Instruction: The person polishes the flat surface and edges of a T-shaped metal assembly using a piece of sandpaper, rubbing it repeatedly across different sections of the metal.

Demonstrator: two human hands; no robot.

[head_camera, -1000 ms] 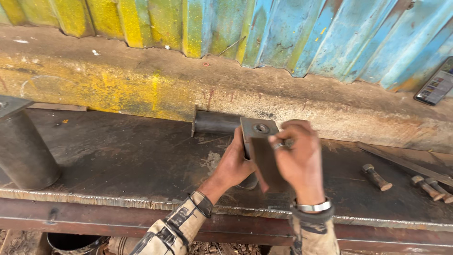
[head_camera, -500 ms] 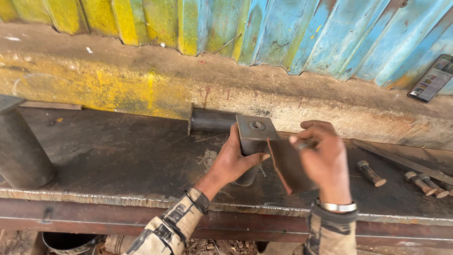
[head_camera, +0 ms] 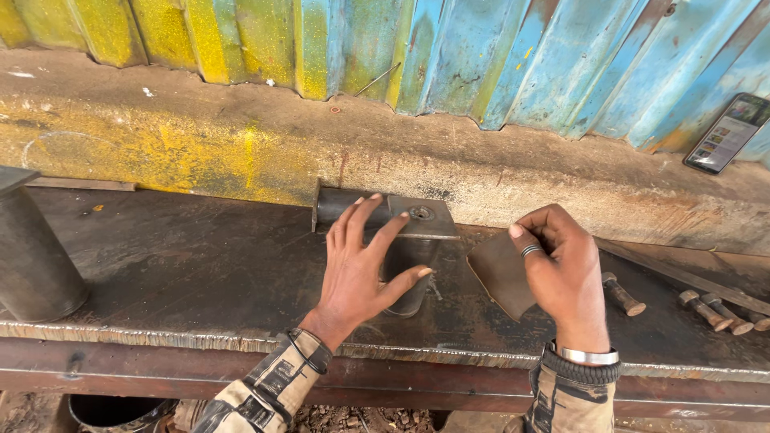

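A short steel cylinder with a square plate on top (head_camera: 419, 240) stands on the dark metal workbench (head_camera: 184, 265); the plate has a round hole. My left hand (head_camera: 361, 265) rests against the cylinder's side with fingers spread, thumb curled around its front. My right hand (head_camera: 561, 269) holds a flat brown metal plate (head_camera: 501, 273) by its right edge, tilted, just right of the cylinder and apart from it.
A large dark steel cylinder (head_camera: 32, 256) stands at the bench's left end. Several bolts (head_camera: 706, 309) and a flat bar (head_camera: 682, 277) lie at the right. A phone (head_camera: 726, 132) leans on the blue and yellow corrugated wall. A short tube (head_camera: 341, 200) lies behind the cylinder.
My right hand has pulled the flat plate away from the cylinder to the right and tilted it flatter. My left hand has opened its fingers over the cylinder's side.
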